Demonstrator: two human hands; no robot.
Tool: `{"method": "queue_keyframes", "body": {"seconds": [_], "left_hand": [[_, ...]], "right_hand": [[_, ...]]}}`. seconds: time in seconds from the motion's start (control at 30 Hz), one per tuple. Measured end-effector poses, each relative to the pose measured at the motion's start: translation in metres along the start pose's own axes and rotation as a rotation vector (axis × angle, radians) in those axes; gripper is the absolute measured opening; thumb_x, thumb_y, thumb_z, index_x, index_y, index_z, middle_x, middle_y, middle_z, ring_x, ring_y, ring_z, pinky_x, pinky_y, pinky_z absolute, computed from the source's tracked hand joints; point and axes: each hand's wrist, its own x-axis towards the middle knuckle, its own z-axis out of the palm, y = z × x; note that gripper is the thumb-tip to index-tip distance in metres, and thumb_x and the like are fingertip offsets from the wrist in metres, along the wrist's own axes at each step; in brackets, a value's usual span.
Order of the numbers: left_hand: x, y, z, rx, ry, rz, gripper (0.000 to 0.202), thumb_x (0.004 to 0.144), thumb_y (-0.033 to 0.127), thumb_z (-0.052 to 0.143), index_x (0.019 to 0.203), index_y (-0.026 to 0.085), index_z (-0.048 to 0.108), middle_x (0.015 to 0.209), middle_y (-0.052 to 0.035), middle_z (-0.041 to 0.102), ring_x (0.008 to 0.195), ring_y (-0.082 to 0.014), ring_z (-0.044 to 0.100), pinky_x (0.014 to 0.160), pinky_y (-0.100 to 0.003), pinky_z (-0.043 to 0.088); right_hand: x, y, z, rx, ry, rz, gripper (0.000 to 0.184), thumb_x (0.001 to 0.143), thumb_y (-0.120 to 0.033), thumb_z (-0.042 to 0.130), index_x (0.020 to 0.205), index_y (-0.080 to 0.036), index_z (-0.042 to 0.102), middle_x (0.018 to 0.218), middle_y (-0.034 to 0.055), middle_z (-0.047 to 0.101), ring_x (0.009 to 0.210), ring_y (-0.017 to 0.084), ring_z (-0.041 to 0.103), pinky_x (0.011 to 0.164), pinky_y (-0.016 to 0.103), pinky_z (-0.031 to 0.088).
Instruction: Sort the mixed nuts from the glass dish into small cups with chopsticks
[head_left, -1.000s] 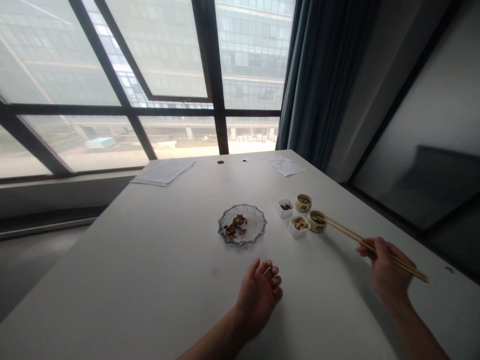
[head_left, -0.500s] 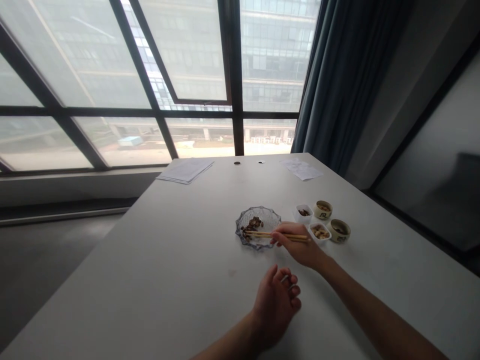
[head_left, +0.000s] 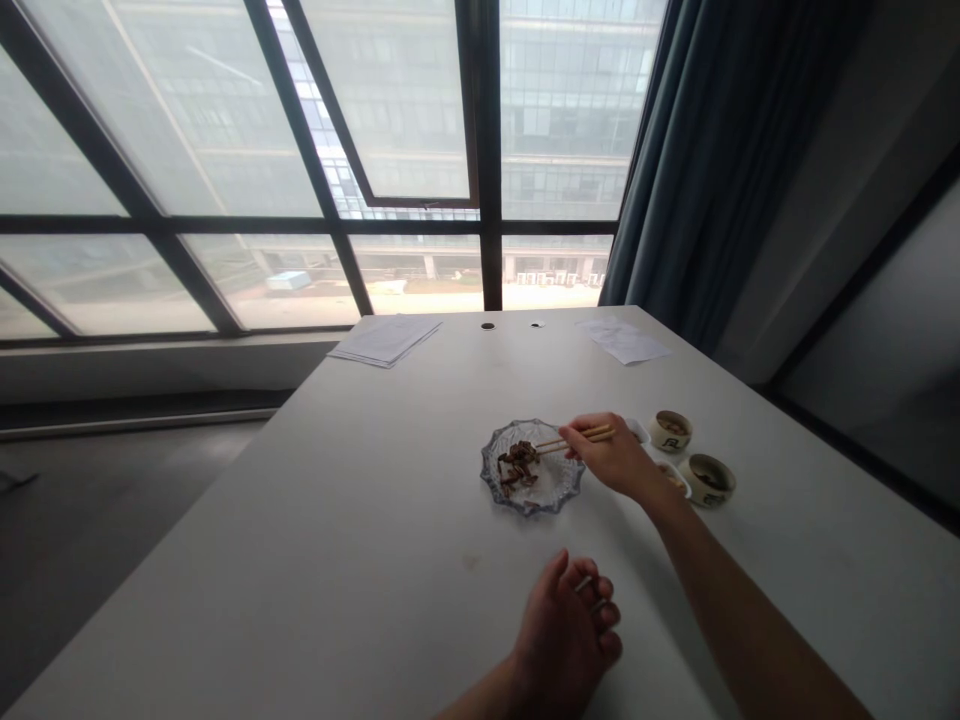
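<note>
My right hand (head_left: 611, 455) grips a pair of chopsticks (head_left: 555, 444), whose tips touch a dark brown clump of food pieces (head_left: 519, 466). Those pieces lie in a clear glass dish with a scalloped rim (head_left: 491, 485). Nearer to me, my left hand (head_left: 566, 625) rests on the table, fingers loosely curled and slightly apart, nothing in it. Partly hidden behind my right hand and forearm are two small white bowls, one at the back (head_left: 639, 432) and one closer (head_left: 679, 478).
To the right stand two beige cups with dark markings, one farther back (head_left: 670, 432) and one nearer (head_left: 709, 482). Stacked papers (head_left: 386, 340) lie at the white table's (head_left: 337, 520) far left, loose sheets (head_left: 626, 340) at its far right. Windows and a dark curtain (head_left: 690, 170) are beyond.
My right hand and the chopsticks have moved up and away from me, tips shifting from the dish's left side to the clump's right. The whole view has shifted slightly; my left hand keeps its pose.
</note>
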Motion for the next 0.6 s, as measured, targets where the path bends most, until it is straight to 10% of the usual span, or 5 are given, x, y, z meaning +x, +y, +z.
{"method": "queue_keyframes", "body": {"seconds": [0.6], "left_hand": [[-0.003,0.002,0.0,0.017,-0.026,-0.029,0.027,0.084,0.045,0.063,0.085,0.019,0.058,0.074,0.0004,0.056,0.059,-0.013,0.05,0.057,-0.026,0.022]], "right_hand": [[-0.008,0.005,0.015,0.294,-0.133,0.0,0.036,0.091,-0.048,0.059,0.083,-0.016,0.072,0.076,0.0074,0.075,0.073,0.023,0.072,0.066,0.03,0.057]]}}
